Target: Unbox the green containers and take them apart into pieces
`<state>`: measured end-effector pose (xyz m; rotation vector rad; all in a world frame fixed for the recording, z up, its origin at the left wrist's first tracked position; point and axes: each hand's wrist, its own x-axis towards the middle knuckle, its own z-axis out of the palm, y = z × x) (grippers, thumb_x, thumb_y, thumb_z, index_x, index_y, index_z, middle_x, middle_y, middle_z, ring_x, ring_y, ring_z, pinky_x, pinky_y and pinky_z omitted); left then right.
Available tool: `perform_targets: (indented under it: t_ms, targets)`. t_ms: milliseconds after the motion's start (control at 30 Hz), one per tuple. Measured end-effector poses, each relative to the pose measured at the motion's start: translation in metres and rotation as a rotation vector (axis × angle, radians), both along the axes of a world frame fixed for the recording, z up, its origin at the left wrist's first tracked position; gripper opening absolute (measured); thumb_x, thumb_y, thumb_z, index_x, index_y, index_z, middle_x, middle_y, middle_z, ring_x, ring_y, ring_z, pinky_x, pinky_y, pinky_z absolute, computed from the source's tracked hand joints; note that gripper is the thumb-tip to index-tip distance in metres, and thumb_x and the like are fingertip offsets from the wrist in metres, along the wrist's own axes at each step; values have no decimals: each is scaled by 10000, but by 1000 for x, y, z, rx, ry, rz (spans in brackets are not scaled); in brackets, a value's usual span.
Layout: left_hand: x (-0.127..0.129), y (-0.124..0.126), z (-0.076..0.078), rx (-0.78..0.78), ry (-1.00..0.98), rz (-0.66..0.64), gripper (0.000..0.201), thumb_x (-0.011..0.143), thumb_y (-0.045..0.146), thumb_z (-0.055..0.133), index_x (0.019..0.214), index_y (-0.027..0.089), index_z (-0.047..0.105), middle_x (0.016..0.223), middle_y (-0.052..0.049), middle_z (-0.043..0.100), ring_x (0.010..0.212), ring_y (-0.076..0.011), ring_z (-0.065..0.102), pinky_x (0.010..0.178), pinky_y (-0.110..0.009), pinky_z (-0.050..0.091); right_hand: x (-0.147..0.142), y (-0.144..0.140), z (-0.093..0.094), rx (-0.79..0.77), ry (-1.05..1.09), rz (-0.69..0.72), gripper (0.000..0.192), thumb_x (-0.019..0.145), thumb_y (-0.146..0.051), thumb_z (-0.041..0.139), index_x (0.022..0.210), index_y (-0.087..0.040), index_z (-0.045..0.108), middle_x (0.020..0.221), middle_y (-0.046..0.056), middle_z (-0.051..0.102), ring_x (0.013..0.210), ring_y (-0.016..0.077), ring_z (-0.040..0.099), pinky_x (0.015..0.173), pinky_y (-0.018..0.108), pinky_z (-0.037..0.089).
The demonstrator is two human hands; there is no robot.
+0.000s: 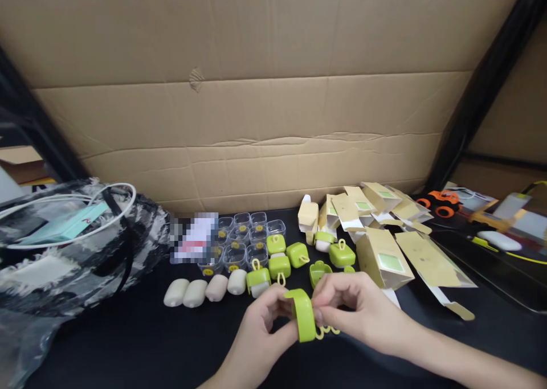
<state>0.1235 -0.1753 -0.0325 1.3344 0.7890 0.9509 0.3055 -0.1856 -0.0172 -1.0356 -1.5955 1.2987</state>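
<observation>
My left hand grips a curved lime-green plastic cover by its edges and holds it up over the black table. From the other side, the closed fingertips of my right hand press against the cover's outer face. Anything pinched between those fingers is too small or hidden to make out. Small pale-yellow loops show just below the right fingers. Behind my hands sit several green cases with loops, among them one case and an open green shell. Rounded off-white pieces line up to the left.
Clear plastic cups with yellow stickers stand in rows behind. Opened cardboard boxes pile up at the right, near an orange toy vehicle. At the left lies a grey patterned bag with a white cable. A cardboard wall closes the back.
</observation>
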Motion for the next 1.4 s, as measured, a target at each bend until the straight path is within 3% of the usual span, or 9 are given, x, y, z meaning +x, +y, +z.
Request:
perform_targets:
  t_ms: [200, 300, 433, 600, 800, 933, 1067, 1267, 1400]
  targets:
    - [1, -2, 0, -55, -37, -58, 175, 685, 268, 741, 721, 166, 603, 690, 40, 574, 681, -115, 547, 652, -208, 438, 4, -4, 0, 133, -176, 36, 201, 839, -313, 588, 710, -159, 581, 700, 14, 625, 640, 124, 589, 597, 250, 472]
    - [2, 0, -1, -104, -55, -73, 177, 686, 274, 735, 722, 165, 599, 671, 32, 601, 669, -122, 565, 676, -228, 447, 7, -5, 5, 201, -235, 61, 139, 878, -298, 538, 929, -175, 574, 731, 2, 611, 677, 123, 594, 644, 247, 492]
    - [5, 2, -3, -99, -27, -92, 164, 669, 176, 707, 800, 169, 608, 777, -13, 656, 779, -175, 614, 752, -275, 462, 6, -10, 16, 599, -509, 157, 702, 709, -373, 729, 1310, -226, 398, 1127, 97, 549, 996, 224, 546, 837, 340, 485]
    - [6, -5, -3, 196, 105, 14, 149, 624, 51, 615, 702, 175, 589, 1015, -62, 601, 911, -208, 603, 759, -259, 481, -4, -19, 19, 946, -830, 135, 231, 846, -179, 517, 1057, -145, 604, 1034, 147, 611, 880, 252, 577, 710, 354, 518]
    - [-2, 4, 4, 366, 142, 157, 72, 714, 133, 570, 715, 194, 532, 860, -27, 559, 826, -160, 579, 722, -244, 493, 7, -14, 23, 916, -697, 10, 301, 711, -112, 541, 1007, -166, 541, 969, 95, 584, 902, 217, 567, 744, 316, 505]
    - [-6, 13, 6, 356, 491, 30, 34, 759, 189, 569, 731, 177, 583, 699, 2, 574, 668, -133, 547, 632, -239, 458, 25, 7, 28, 731, -641, -140, 120, 760, -145, 546, 830, -216, 478, 995, 51, 582, 1011, 204, 542, 824, 318, 462]
    - [-7, 9, 0, 607, 760, -44, 104, 801, 185, 547, 782, 186, 650, 721, -5, 568, 692, -139, 547, 645, -244, 441, 32, 21, 27, 652, -772, -143, 24, 873, -241, 497, 876, -222, 510, 947, 39, 622, 942, 205, 571, 784, 347, 469]
    - [-7, 3, -9, 800, 858, -107, 272, 870, 223, 469, 1111, 187, 589, 826, -44, 600, 756, -173, 592, 706, -294, 481, 27, 20, 20, 691, -1017, -183, 85, 866, -233, 490, 837, -200, 563, 820, 42, 638, 816, 234, 611, 682, 356, 487]
    - [-6, 2, -4, 795, 891, -168, 396, 766, 312, 636, 1128, 164, 569, 955, -78, 616, 870, -235, 601, 782, -367, 501, 27, 21, 16, 716, -1099, -249, 91, 829, -233, 520, 807, -175, 587, 829, 72, 653, 814, 253, 616, 687, 373, 498]
